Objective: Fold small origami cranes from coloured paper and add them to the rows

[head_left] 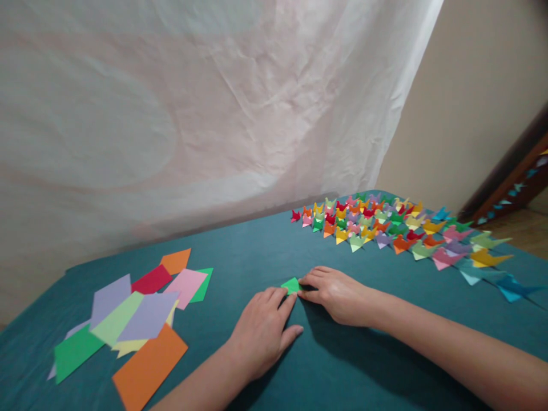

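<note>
A small folded piece of bright green paper [290,285] lies on the table at the middle of the view. My left hand [266,326] is palm down, its fingers stretched out and its thumb spread away. Its fingertips rest on the left and near edges of the paper. From the other side my right hand [336,292] has the paper's right corner between thumb and fingers. Its fingertips cover that corner, so the folds there are hidden.
Loose coloured paper sheets [148,317] overlap in a pile at the left. Rows of folded paper birds [402,244] stand at the back right. A teal cloth [240,251] covers the table. Behind it hangs a pale sheet [222,125], with a wall [462,114] to the right.
</note>
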Motion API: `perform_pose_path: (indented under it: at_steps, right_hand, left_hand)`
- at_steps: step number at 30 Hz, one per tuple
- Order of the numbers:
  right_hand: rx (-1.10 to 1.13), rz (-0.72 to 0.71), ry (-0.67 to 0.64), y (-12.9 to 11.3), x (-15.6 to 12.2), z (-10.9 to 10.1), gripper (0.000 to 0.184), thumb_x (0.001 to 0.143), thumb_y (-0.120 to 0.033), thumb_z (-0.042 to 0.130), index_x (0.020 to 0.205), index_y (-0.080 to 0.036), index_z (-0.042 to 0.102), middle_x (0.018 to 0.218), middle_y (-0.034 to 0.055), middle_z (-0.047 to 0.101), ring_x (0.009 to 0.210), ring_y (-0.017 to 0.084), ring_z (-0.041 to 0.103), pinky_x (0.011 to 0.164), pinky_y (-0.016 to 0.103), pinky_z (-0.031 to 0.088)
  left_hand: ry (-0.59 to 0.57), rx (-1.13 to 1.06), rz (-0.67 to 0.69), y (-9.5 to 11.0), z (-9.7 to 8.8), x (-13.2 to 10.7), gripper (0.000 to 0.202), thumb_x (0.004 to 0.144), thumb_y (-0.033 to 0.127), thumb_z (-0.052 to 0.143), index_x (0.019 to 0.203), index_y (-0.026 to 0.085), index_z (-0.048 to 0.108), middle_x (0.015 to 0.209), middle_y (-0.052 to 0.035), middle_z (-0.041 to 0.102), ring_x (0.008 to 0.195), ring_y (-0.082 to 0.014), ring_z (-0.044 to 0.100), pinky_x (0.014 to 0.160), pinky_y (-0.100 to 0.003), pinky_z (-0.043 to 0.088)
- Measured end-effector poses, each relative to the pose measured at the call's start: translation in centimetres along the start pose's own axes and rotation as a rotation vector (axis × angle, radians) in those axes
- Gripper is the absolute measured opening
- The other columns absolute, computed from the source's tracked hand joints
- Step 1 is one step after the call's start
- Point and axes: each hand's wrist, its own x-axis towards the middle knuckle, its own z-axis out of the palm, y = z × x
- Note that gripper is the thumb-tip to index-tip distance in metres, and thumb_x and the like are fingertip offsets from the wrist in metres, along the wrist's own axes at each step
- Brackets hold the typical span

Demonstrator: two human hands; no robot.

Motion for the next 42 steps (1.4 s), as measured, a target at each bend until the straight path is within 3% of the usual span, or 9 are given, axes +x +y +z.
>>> perform_pose_path:
  at_steps: [14,37,42]
  right_hand:
    - [-0.006,-0.008,0.008,0.4,0.0,0.4,0.031,0.086,-0.015,0.048,0.113,-0.018,0.062,0.108,0.0118,0.061,0.098,0.021,0.054,0.089,0.037,0.039]
    - [-0.034,-0.025,0.005,-0.3,-0.2,0.2,0.039,0.082,-0.013,0.049,0.121,-0.015,0.055,0.109,0.0145,0.059,0.1,0.024,0.053,0.09,0.04,0.04]
    - [-0.044,-0.006,0.021,-0.7,-0.1,0.2,0.034,0.085,-0.014,0.046,0.118,-0.015,0.057,0.106,0.015,0.059,0.1,0.023,0.053,0.089,0.041,0.04]
  left_hand:
    - [0.009,0.006,0.026,-0.7,0.3,-0.3,0.05,0.087,0.046,0.049,0.131,0.024,0.042,0.127,-0.0094,0.049,0.111,-0.0269,0.047,0.093,-0.043,0.04]
    - [0.009,0.099,0.024,-0.5,0.0,0.0,0.046,0.088,0.044,0.047,0.125,0.017,0.048,0.12,-0.0091,0.055,0.107,-0.0262,0.048,0.089,-0.04,0.04]
    - [0.024,0.102,0.029,-0.4,0.1,0.0,0.045,0.089,0.045,0.045,0.124,0.017,0.049,0.118,-0.0091,0.056,0.106,-0.0254,0.05,0.087,-0.039,0.041]
